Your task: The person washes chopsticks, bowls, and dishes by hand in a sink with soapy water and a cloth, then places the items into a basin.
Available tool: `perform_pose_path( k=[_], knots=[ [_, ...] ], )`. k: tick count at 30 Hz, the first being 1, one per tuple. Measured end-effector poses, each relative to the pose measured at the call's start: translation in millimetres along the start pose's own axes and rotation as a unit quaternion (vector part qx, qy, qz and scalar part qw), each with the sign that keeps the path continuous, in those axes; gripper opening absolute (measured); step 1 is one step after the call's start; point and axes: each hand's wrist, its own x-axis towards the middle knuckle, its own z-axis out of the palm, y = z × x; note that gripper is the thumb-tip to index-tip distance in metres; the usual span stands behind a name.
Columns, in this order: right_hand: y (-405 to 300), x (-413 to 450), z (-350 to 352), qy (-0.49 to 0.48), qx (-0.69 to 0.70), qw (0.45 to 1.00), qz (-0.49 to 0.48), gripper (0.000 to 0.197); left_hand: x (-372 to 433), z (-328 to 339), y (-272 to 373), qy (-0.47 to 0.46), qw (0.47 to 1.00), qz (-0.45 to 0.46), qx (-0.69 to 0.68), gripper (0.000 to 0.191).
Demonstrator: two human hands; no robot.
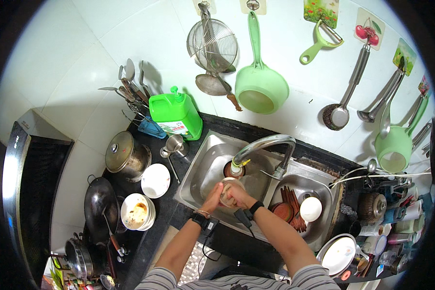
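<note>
Over the left basin of a steel double sink (204, 181), both hands are on a small bowl (225, 200), which looks pale or clear. My left hand (213, 198) presses its left side with the fingers straight. My right hand (238, 194) is curled against the other side, the fingers partly inside or across it; the exact grip is hard to see. Just above the hands hangs the mouth of a chrome faucet (264, 142) with a yellow-trimmed tip. A reddish-brown round piece (229, 170) sits in the basin behind that tip.
The right basin holds brown chopsticks (293, 206), a reddish round dish (282, 211) and a white bowl (310, 209). Stacked soiled bowls (137, 212), a white bowl (155, 181), a wok (99, 206) and a green jug (177, 117) stand left. Plates (339, 255) lie right.
</note>
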Motion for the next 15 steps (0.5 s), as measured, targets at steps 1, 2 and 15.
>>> perform_pose_path(
  k=[1, 2, 15],
  knots=[
    [7.2, -2.4, -1.8, -0.016, -0.068, 0.996, -0.059, 0.017, 3.7, -4.7, -8.3, 0.002, 1.0, -0.002, 0.0, 0.054],
    [-32.4, -47.4, 70.8, -0.084, -0.24, 0.967, -0.025, 0.018, -9.1, -34.0, -20.2, -0.009, 0.999, 0.02, 0.026, 0.053],
    [-69.3, -66.9, 38.2, -0.243, -0.823, 0.169, -0.486, 0.015, -7.8, -14.8, 59.9, -0.142, 0.946, -0.266, 0.119, 0.077]
  ],
)
